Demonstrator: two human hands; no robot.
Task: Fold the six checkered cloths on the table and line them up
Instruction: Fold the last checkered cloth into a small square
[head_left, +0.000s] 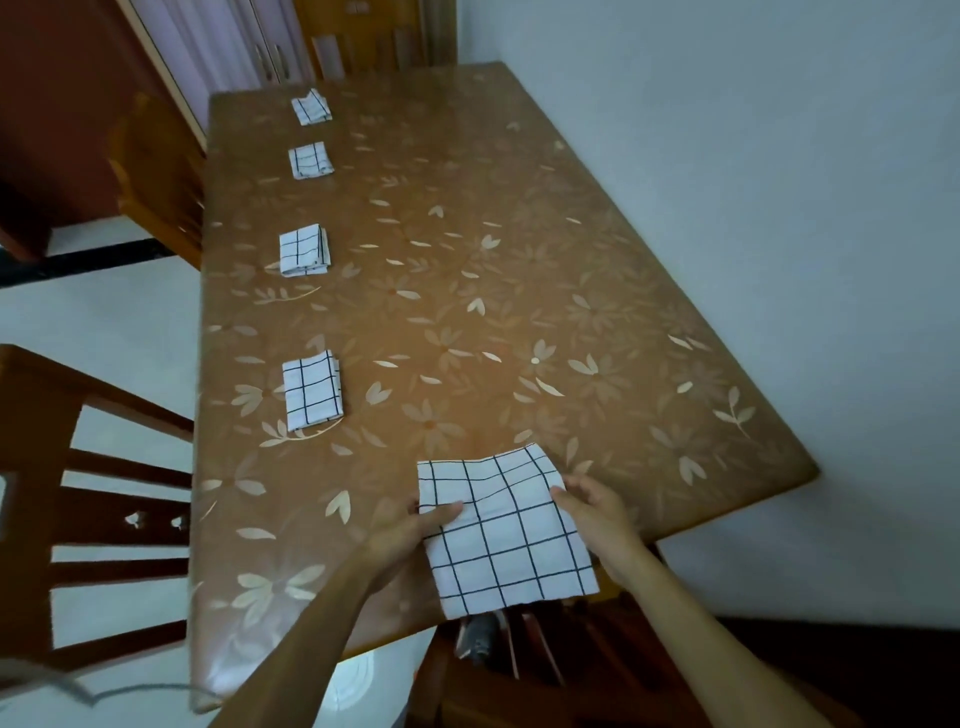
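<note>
A white cloth with black checks (506, 535) lies partly folded at the near edge of the table (519, 291), its lower end hanging over the edge. My left hand (415, 535) grips its left side, thumb on top. My right hand (592, 512) holds its right edge. Several folded checkered cloths lie in a row along the table's left side: one nearest (312, 389), one in the middle (304, 250), one further back (310, 160), and one at the far end (310, 107).
The table has a brown floral cover. A wooden chair (62, 493) stands at the near left, another chair (156, 176) further along the left side, and a third (358, 47) at the far end. A white wall runs along the right. Dark objects (483, 639) sit below the near edge.
</note>
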